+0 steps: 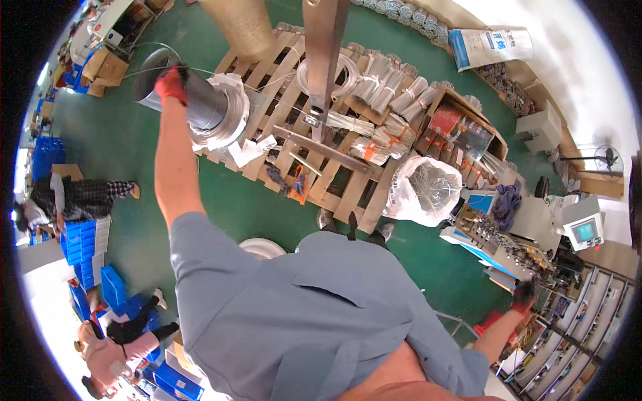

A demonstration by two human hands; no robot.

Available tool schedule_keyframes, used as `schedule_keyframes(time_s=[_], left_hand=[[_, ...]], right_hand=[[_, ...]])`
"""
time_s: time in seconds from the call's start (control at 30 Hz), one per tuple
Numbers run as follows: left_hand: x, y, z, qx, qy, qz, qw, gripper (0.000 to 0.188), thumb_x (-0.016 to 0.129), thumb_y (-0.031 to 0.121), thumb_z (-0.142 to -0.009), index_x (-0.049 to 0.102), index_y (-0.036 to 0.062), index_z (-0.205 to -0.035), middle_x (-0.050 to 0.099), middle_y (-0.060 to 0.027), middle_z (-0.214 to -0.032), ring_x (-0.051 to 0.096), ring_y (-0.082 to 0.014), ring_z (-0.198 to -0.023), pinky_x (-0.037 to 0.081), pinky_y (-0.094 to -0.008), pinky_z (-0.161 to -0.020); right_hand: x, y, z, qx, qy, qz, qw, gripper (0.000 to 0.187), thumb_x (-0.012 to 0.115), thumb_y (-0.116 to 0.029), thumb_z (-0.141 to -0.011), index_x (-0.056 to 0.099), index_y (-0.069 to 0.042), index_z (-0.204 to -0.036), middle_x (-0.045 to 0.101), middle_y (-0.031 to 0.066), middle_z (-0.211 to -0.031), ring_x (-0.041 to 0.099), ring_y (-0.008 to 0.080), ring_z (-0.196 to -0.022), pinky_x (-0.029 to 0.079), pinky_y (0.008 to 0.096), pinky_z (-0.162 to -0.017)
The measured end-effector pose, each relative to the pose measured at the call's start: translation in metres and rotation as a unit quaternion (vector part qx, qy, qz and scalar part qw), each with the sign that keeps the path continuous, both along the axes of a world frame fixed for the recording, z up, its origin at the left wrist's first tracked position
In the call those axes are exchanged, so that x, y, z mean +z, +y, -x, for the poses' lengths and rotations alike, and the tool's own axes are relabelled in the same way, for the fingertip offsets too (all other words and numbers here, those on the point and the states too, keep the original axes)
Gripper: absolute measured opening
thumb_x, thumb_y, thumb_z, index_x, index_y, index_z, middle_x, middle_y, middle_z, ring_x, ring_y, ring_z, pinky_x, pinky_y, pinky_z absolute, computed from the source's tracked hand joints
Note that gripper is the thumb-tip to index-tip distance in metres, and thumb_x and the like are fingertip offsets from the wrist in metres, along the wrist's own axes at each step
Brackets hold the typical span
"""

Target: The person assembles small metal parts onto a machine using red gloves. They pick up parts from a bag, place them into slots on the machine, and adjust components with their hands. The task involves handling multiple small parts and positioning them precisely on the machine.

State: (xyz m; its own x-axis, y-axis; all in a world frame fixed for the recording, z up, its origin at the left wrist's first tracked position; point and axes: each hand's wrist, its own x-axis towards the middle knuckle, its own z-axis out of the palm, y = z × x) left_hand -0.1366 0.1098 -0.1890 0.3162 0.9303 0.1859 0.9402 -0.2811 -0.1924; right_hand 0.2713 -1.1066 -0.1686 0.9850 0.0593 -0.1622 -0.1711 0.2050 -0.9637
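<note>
My left hand [172, 85], in a red glove with dark fingertips, reaches far out to the left. Its fingers look closed around a thin wire [142, 71], next to the top of a dark grey cylinder [204, 100]. Around the cylinder's lower end lies a coil of silvery wire [231, 113]. On the far right, my right hand [523, 299], in a red and black glove, is beside a machine with rows of small metal parts [498, 234]. Its fingers are too dark and small to make out.
A wooden pallet [261, 150] ahead carries bundles of wire [381, 83], an open cardboard box [491, 127] and a white sack of loose wire [424, 190]. An upright metal post [323, 60] stands in front. Two people [110, 347] are at the left, near blue bins [80, 240].
</note>
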Motion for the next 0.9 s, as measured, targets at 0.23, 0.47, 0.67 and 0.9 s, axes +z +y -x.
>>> schedule_keyframes(time_s=[0.23, 0.47, 0.67, 0.9], left_hand=[[0.136, 0.051, 0.123, 0.065, 0.157, -0.086, 0.982, 0.041, 0.056, 0.022, -0.085, 0.049, 0.0130, -0.124, 0.059, -0.0046, -0.121, 0.062, -0.0211, -0.104, 0.052, -0.0348, -0.082], [0.250, 0.048, 0.198, 0.149, 0.299, -0.164, 0.928, 0.029, 0.048, 0.021, -0.089, 0.058, 0.0123, -0.115, 0.061, -0.0085, -0.118, 0.062, -0.0254, -0.104, 0.052, -0.0392, -0.079], [0.284, 0.025, 0.201, 0.160, 0.201, -0.219, 0.941, 0.034, 0.045, 0.030, -0.091, 0.060, 0.0101, -0.113, 0.062, -0.0126, -0.114, 0.060, -0.0281, -0.105, 0.050, -0.0412, -0.083], [0.054, -0.083, 0.135, 0.166, -0.086, -0.212, 0.959, 0.046, 0.051, 0.038, -0.086, 0.045, 0.0088, -0.122, 0.061, -0.0128, -0.106, 0.059, -0.0277, -0.092, 0.047, -0.0400, -0.077]], right_hand=[[-0.110, 0.184, 0.003, -0.027, 0.187, 0.039, 0.981, 0.039, 0.047, -0.020, -0.091, 0.051, -0.008, -0.128, 0.063, 0.0007, -0.088, 0.052, 0.0148, -0.065, 0.046, 0.0307, -0.056], [-0.221, 0.299, 0.029, 0.058, 0.178, -0.233, 0.954, 0.029, 0.051, -0.020, -0.091, 0.056, -0.011, -0.118, 0.063, 0.0047, -0.102, 0.060, 0.0193, -0.086, 0.050, 0.0333, -0.073], [-0.259, 0.382, 0.073, 0.035, 0.050, -0.168, 0.984, 0.021, 0.053, -0.008, -0.087, 0.058, -0.009, -0.107, 0.062, 0.0021, -0.090, 0.059, 0.0199, -0.088, 0.046, 0.0308, -0.085], [-0.221, 0.470, 0.104, -0.066, 0.210, -0.380, 0.899, 0.020, 0.048, -0.013, -0.089, 0.059, -0.007, -0.105, 0.065, 0.0087, -0.093, 0.064, 0.0248, -0.080, 0.053, 0.0345, -0.065]])
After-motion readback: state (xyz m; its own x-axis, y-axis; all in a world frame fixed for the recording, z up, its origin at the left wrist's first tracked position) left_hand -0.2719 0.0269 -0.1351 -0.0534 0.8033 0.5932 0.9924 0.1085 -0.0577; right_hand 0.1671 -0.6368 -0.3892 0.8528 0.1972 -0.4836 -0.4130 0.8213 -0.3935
